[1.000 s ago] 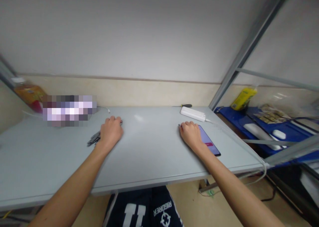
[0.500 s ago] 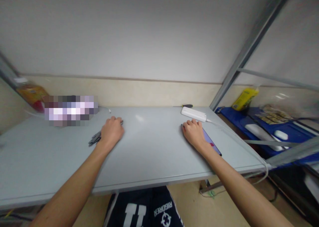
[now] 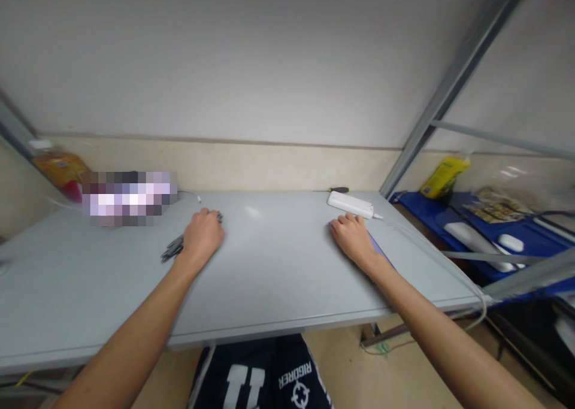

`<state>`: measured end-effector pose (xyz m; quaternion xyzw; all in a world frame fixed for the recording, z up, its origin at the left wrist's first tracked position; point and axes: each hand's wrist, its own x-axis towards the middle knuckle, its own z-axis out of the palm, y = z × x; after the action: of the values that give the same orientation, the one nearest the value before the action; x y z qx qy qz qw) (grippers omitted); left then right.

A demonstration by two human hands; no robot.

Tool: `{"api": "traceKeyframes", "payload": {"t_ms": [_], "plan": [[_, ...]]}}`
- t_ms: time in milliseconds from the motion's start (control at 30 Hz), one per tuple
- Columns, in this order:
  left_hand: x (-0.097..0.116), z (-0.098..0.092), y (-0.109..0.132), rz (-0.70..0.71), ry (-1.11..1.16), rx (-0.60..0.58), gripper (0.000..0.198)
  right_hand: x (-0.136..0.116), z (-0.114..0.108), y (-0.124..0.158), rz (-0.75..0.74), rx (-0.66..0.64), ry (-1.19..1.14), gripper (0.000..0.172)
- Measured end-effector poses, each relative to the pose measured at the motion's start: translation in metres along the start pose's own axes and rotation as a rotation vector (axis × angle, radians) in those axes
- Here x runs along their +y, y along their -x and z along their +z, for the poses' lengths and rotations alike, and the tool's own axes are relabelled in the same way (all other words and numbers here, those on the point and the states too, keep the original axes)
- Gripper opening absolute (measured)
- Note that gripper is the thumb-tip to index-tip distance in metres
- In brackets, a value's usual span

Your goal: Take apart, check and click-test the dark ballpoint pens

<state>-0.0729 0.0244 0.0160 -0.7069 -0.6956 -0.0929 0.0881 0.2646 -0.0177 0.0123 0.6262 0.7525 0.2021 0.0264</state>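
Observation:
My left hand (image 3: 204, 232) is closed around a bundle of pens (image 3: 172, 248), dark and slender, on the left half of the desk. Their ends stick out on both sides of the fist. On the right half, my right hand (image 3: 353, 235) lies over a phone (image 3: 381, 253), with its fingers curled at the far end. Only a thin strip of the phone's purple-blue screen shows; the hand and forearm hide the rest.
A white power strip (image 3: 350, 205) with a cable lies beyond my right hand, with a screwdriver (image 3: 338, 190) behind it. At the back left stand a bottle (image 3: 63, 166) and a blurred-out item (image 3: 130, 199). A metal frame (image 3: 415, 139) borders the right side.
Less of the phone's screen shows now beside my right forearm. Both hands stay in nearly the same places, and the view has shifted very slightly.

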Motion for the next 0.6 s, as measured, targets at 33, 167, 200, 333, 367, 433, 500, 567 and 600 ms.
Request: {"api": "traceKeyframes", "payload": {"t_ms": [33, 167, 200, 333, 367, 433, 500, 567, 600], "plan": [[0.0, -0.001, 0.0, 0.0, 0.006, 0.004, 0.036, 0.001, 0.001, 0.0, -0.002, 0.0, 0.003, 0.024], [0.002, -0.002, 0.001, 0.015, 0.038, 0.026, 0.038, 0.005, 0.002, 0.001, -0.003, 0.0, 0.0, 0.023], [0.002, -0.001, 0.001, 0.02, 0.045, 0.03, 0.038, 0.006, 0.002, 0.001, -0.006, 0.0, -0.004, 0.023], [0.002, 0.0, 0.0, 0.038, 0.056, 0.07, 0.038, 0.009, -0.002, 0.001, -0.015, -0.004, -0.02, 0.021], [0.003, 0.0, 0.001, 0.046, 0.059, 0.087, 0.038, 0.009, -0.004, 0.0, -0.012, -0.003, -0.023, 0.021], [0.007, -0.001, 0.002, 0.067, 0.072, 0.13, 0.039, 0.005, -0.008, -0.002, -0.006, 0.011, -0.038, 0.022], [0.014, -0.002, 0.004, 0.103, 0.111, 0.171, 0.039, -0.004, -0.013, -0.005, -0.009, 0.041, -0.086, 0.022], [0.024, -0.001, 0.007, 0.183, 0.185, 0.177, 0.039, -0.019, -0.018, -0.008, -0.04, 0.079, -0.194, 0.021], [0.03, -0.001, 0.009, 0.232, 0.243, 0.169, 0.038, -0.027, -0.02, -0.009, -0.043, 0.104, -0.263, 0.021]]}}
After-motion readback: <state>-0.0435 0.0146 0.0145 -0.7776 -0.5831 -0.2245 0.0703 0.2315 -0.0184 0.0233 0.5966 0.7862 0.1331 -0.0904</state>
